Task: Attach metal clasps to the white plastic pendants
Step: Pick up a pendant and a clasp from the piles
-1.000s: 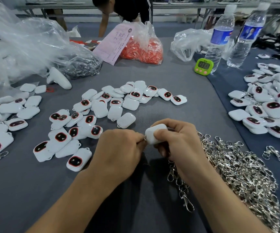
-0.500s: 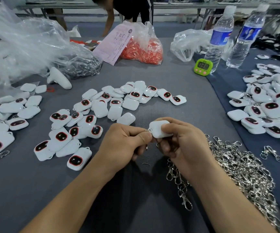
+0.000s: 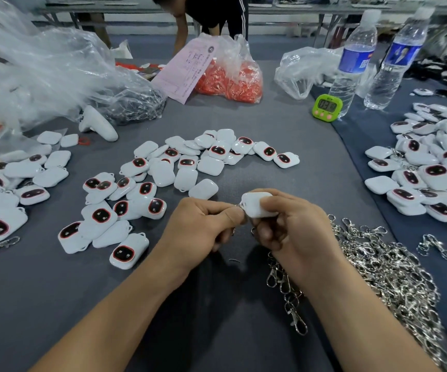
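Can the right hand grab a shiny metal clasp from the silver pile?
Probably, once freed: the silver pile of metal clasps lies beside the right hand, but it grips a white plastic pendant.

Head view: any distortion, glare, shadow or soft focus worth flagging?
Head view: wide-angle bending curves the frame's edges; the clasp pile glints brightly; a soft dark shadow pools on the grey table at bottom centre; the held pendant is fairly sharp; the green timer has soft digits.

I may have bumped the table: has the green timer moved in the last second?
No. The green timer stays at the base of the nearest water bottle, as before.
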A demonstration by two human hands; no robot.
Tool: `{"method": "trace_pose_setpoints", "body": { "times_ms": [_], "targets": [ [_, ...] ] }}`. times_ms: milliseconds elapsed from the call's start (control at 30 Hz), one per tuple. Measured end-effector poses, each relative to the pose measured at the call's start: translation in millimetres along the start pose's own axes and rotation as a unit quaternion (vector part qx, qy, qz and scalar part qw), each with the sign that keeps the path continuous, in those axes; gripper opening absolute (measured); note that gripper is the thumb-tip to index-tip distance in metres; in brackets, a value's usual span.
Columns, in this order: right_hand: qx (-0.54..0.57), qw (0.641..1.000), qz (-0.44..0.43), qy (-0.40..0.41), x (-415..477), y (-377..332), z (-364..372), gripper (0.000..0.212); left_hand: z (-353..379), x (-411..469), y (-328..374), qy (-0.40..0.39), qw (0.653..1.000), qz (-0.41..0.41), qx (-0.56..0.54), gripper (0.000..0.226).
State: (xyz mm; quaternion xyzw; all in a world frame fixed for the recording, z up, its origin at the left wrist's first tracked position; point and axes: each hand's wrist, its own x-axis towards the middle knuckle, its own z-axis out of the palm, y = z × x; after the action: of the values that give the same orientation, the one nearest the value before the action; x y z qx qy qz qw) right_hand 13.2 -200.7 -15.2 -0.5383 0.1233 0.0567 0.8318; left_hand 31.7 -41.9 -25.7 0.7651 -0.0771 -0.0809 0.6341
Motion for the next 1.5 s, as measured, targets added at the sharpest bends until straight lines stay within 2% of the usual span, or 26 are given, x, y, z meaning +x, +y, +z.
{"method": "trace_pose_setpoints", "body": {
  "times_ms": [100,167,233,300,333,400,433,467,533,600,667,733,833,900,967,1000,1067,1133,1167,1233,1267,1300,1333,1400,1467,1500],
  "targets": [
    [0.009,1.0,0.002,-0.009,-1.3,0.8,1.7,0.032,-3.0,-1.3,2.4,0.009,1.0,0.011,0.001,0.015],
    [-0.045,0.997,-0.047,0.035,-0.6,3.4,3.7,0.03,-4.3,-3.3,1.7,0.042,0.986,0.071,0.145,0.023],
    [-0.19,0.965,-0.157,0.085,-3.4,9.7,8.1,0.023,-5.5,-6.8,2.0,0.052,0.927,0.123,0.351,0.039],
    [-0.325,0.907,-0.249,0.1,-8.2,17.7,15.0,0.016,-6.4,-8.8,4.6,0.056,0.846,0.183,0.498,0.04],
    [-0.359,0.888,-0.268,0.099,-9.2,21.1,17.2,0.015,-6.7,-8.2,4.9,0.058,0.814,0.209,0.539,0.037],
    [-0.369,0.889,-0.252,0.102,-7.7,21.7,17.9,0.016,-7.6,-8.0,3.2,0.078,0.788,0.235,0.564,0.033],
    [-0.341,0.907,-0.223,0.103,-5.7,19.0,16.6,0.018,-7.5,-8.6,1.4,0.091,0.792,0.238,0.555,0.033],
    [-0.287,0.935,-0.185,0.101,-3.4,15.2,14.7,0.021,-7.2,-8.7,-0.2,0.1,0.813,0.232,0.524,0.033],
    [-0.143,0.982,-0.097,0.08,-1.9,7.6,11.7,0.028,-6.3,-8.4,-2.3,0.088,0.909,0.17,0.371,0.029],
    [-0.032,0.998,-0.032,0.052,-2.5,3.1,10.1,0.034,-5.1,-4.8,-4.2,0.056,0.98,0.088,0.172,0.019],
    [0.016,0.999,0.001,0.029,-3.8,2.1,10.2,0.036,-3.0,-3.2,-1.7,0.015,0.998,0.03,0.048,0.018],
    [0.021,0.999,0.009,0.024,-3.7,2.5,10.4,0.034,-3.0,-2.2,0.8,-0.003,1.0,0.016,0.024,0.017],
    [-0.072,0.994,-0.058,0.063,-2.4,5.2,9.5,0.029,-6.3,-2.6,0.4,0.029,0.982,0.082,0.166,0.022],
    [-0.253,0.944,-0.185,0.099,-6.0,11.4,11.2,0.02,-6.7,-4.2,0.8,0.039,0.92,0.135,0.367,0.036],
    [-0.399,0.868,-0.28,0.091,-11.9,21.4,16.7,0.009,-5.0,-4.9,2.5,0.045,0.814,0.162,0.556,0.036],
    [-0.422,0.854,-0.294,0.083,-13.9,24.9,19.9,0.006,-3.9,-4.9,3.2,0.05,0.774,0.169,0.608,0.03],
    [-0.398,0.869,-0.278,0.091,-11.6,26.9,21.6,0.008,-1.4,-6.4,3.4,0.046,0.752,0.186,0.631,0.019],
    [-0.312,0.919,-0.21,0.117,-5.0,18.9,18.4,0.012,-0.7,-9.4,-1.6,0.082,0.795,0.224,0.558,0.016],
    [-0.248,0.947,-0.164,0.12,-2.2,13.1,16.0,0.014,-0.5,-9.8,-3.2,0.097,0.836,0.223,0.492,0.02],
    [-0.108,0.986,-0.075,0.101,0.0,3.3,9.9,0.022,3.0,-6.6,-4.9,0.069,0.937,0.162,0.302,0.028],
    [-0.052,0.994,-0.04,0.082,-0.9,0.5,7.3,0.024,5.2,-5.0,-5.4,0.037,0.972,0.123,0.198,0.029],
    [-0.013,0.998,-0.012,0.065,-1.3,-1.6,6.1,0.025,6.8,-3.0,-3.8,0.012,0.989,0.097,0.109,0.031],
    [0.007,0.999,0.004,0.053,-2.1,-2.9,5.3,0.026,7.6,-1.7,-1.8,0.0,0.995,0.085,0.055,0.035],
    [-0.017,0.998,-0.005,0.052,-2.1,-3.1,5.2,0.025,5.6,-1.1,-1.8,0.001,0.994,0.09,0.069,0.042],
    [-0.145,0.983,-0.084,0.08,-4.3,-0.1,8.1,0.018,2.3,-1.8,-3.3,0.02,0.959,0.13,0.251,0.041],
    [-0.23,0.959,-0.141,0.092,-6.7,3.1,10.8,0.013,1.3,-2.4,-2.7,0.033,0.91,0.165,0.379,0.038]
  ]
}}
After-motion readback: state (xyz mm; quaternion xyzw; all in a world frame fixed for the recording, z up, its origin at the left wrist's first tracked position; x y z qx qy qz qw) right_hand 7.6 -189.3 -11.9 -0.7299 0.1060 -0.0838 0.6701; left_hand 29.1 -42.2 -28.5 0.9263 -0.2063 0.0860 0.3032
